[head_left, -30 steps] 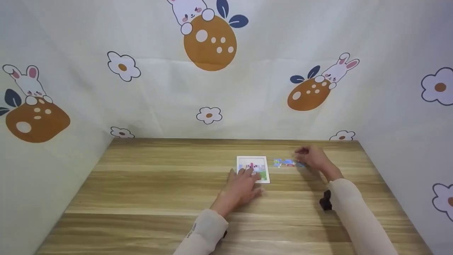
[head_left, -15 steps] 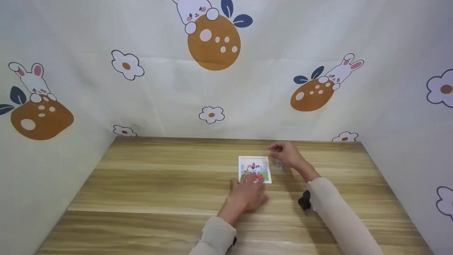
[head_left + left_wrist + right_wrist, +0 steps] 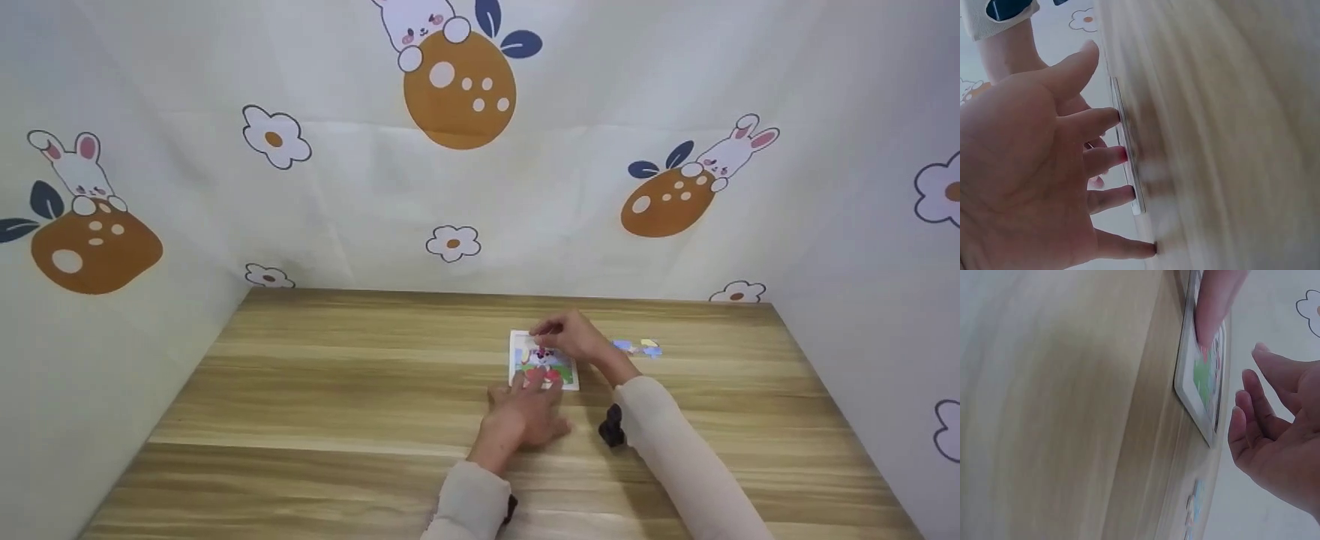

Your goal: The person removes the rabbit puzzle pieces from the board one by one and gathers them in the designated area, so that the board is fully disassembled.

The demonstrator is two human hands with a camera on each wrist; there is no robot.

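A white-framed jigsaw puzzle (image 3: 514, 364) lies on the table, showing a cartoon animal above red and green shapes. My left hand (image 3: 525, 416) has its fingers spread, with several fingertips on the puzzle's near side. In the left wrist view these straight fingers (image 3: 1109, 160) touch the frame's edge. My right hand (image 3: 576, 336) hovers over the puzzle's upper right corner, thumb and fingers bent towards each other. In the right wrist view that hand (image 3: 1286, 422) is just off the surface; no piece shows between its fingertips, though part of the grip is hidden.
Several loose jigsaw pieces (image 3: 651, 348), blue with some yellow, lie to the right of the puzzle, partly behind the right forearm. The wooden table (image 3: 322, 390) meets a patterned cloth wall (image 3: 360, 247) at the back and both sides.
My right hand has moved left from the loose pieces to above the puzzle. My left fingers have slid nearer the frame's front edge, uncovering more of the picture.
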